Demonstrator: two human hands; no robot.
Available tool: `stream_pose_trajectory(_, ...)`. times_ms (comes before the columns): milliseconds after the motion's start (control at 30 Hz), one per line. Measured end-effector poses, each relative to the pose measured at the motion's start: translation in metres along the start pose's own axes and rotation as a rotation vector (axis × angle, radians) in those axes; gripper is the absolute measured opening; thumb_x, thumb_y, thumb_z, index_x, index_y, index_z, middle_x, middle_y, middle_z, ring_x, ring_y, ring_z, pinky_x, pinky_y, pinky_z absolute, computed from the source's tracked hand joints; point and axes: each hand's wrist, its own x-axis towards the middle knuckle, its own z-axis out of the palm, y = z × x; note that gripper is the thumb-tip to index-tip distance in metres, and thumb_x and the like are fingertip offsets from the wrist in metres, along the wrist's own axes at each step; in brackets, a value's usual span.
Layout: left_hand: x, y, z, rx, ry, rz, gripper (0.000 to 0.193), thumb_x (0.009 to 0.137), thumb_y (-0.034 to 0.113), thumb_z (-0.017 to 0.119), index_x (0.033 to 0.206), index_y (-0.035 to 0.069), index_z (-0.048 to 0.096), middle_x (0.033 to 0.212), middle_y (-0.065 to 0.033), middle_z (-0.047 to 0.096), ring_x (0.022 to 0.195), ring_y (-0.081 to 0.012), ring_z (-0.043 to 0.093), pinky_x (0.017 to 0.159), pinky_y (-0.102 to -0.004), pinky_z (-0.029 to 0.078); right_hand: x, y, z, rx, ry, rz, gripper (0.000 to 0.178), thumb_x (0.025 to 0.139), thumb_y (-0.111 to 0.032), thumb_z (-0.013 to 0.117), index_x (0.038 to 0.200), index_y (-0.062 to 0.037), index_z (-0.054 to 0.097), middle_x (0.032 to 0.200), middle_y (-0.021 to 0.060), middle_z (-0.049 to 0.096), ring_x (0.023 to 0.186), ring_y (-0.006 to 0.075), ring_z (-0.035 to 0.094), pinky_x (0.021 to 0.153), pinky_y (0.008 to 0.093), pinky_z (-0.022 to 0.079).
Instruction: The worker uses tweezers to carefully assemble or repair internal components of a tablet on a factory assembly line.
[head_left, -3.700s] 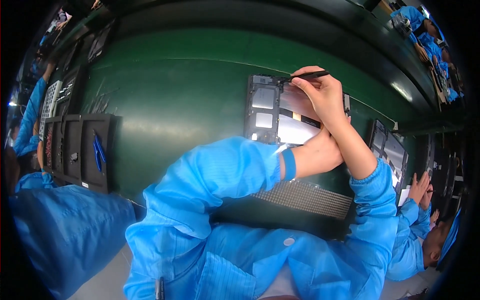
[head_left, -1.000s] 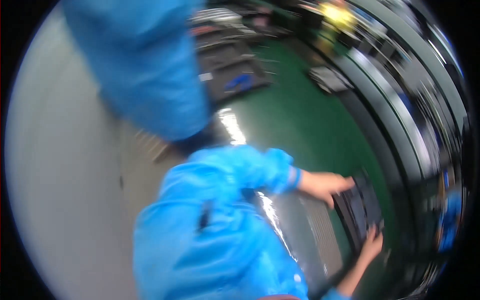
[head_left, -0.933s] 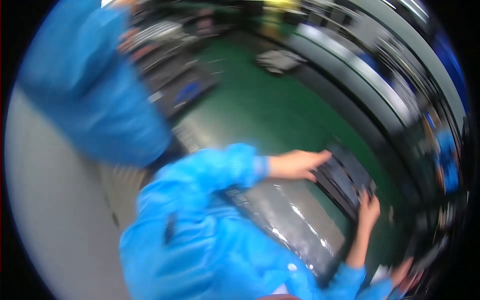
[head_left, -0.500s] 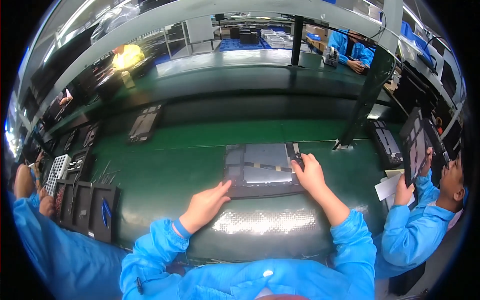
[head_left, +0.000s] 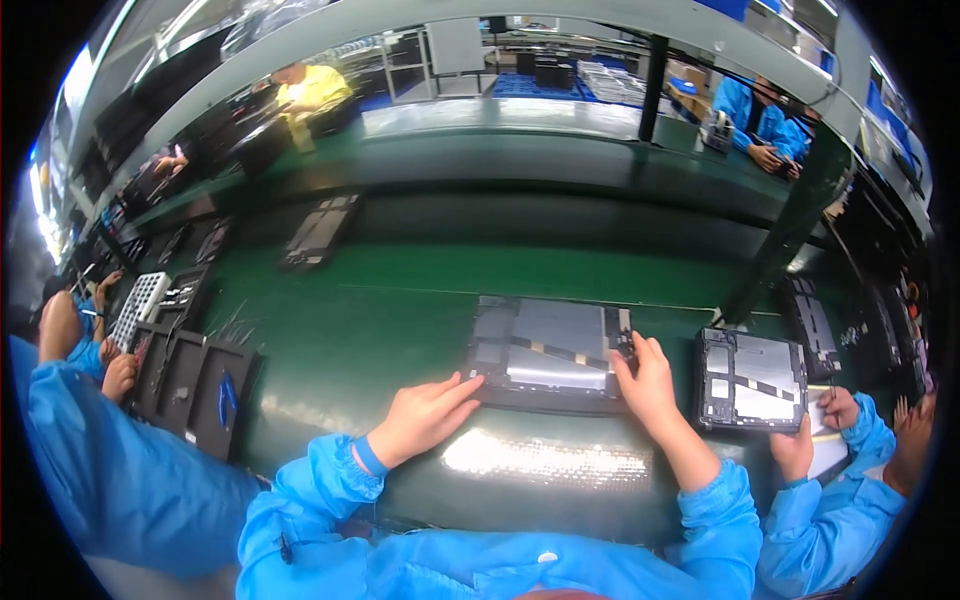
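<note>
From afar I see the black device (head_left: 556, 332) stretching left to right, left hand (head_left: 422, 414) loose-fingered at one end, right hand (head_left: 649, 380) grasping the other.

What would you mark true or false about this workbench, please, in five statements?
1. The left hand touches the flat device's lower-left corner. True.
2. The right hand holds the blue-handled tool. False: it touches the device's right edge; the tool lies in the dark tray.
3. A blue band circles the left wrist. True.
4. The white perforated tray is right of the device. False: it is to the left.
5. A co-worker's hand touches a second device. True.
</note>
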Motion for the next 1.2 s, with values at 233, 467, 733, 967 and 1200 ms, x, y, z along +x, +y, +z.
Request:
stream_pose_trajectory(233, -0.002, -0.003, 0.006, -0.064, 0.049, -0.074, 0.021, 0.077, 0.012, 0.069, 0.098, 0.007, 0.067, 0.087, -0.0118, 0.068, 0.077, -0.0273, 0.067, 0.065, -0.0352, 0.055, 0.001, -0.005, -0.005, -0.063, -0.031, 0.020, 0.048, 0.084, -0.022, 0.064, 0.117, 0.0105, 0.050, 0.096, 0.0209, 0.055, 0.086, 0.0371, 0.059, 0.074, 0.0399, 0.049)
stream_pose_trajectory(467, 0.001, -0.001, 0.000, 0.050, 0.057, -0.075, 0.020, 0.074, 0.012, 0.073, 0.093, 0.007, 0.068, 0.086, -0.0102, 0.069, 0.077, -0.0244, 0.068, 0.064, -0.0328, 0.055, 0.004, -0.007, -0.005, -0.053, -0.057, 0.028, 0.048, 0.085, -0.024, 0.063, 0.117, 0.0102, 0.051, 0.098, 0.0207, 0.055, 0.087, 0.0367, 0.060, 0.076, 0.0391, 0.049)
stream_pose_trajectory(733, 0.003, 0.000, 0.001, 0.138, -0.039, -0.132, 0.045, 0.073, 0.024, 0.074, 0.108, -0.001, 0.061, 0.088, -0.0116, 0.063, 0.076, -0.0264, 0.062, 0.067, -0.0354, 0.052, 0.003, -0.007, -0.007, -0.067, -0.052, 0.046, 0.049, 0.085, -0.025, 0.063, 0.117, 0.0103, 0.051, 0.098, 0.0204, 0.055, 0.088, 0.0363, 0.060, 0.076, 0.0387, 0.049)
stream_pose_trajectory(967, 0.000, -0.001, 0.003, 0.124, -0.021, -0.045, 0.050, 0.067, 0.027, 0.078, 0.104, -0.002, 0.063, 0.085, -0.0103, 0.063, 0.074, -0.0255, 0.061, 0.067, -0.0354, 0.050, 0.003, -0.003, -0.007, -0.096, -0.037, -0.026, 0.052, 0.083, -0.025, 0.064, 0.119, 0.0094, 0.051, 0.093, 0.0188, 0.055, 0.082, 0.0347, 0.060, 0.071, 0.0388, 0.050)
stream_pose_trajectory(1200, 0.007, 0.013, -0.009, 0.260, -0.157, -0.089, 0.038, 0.069, 0.027, 0.076, 0.096, 0.003, 0.066, 0.086, -0.0094, 0.064, 0.074, -0.0258, 0.062, 0.065, -0.0359, 0.050, 0.006, -0.004, -0.008, -0.087, -0.057, -0.028, 0.052, 0.082, -0.026, 0.065, 0.120, 0.0075, 0.053, 0.089, 0.0164, 0.054, 0.079, 0.0329, 0.061, 0.069, 0.0382, 0.050)
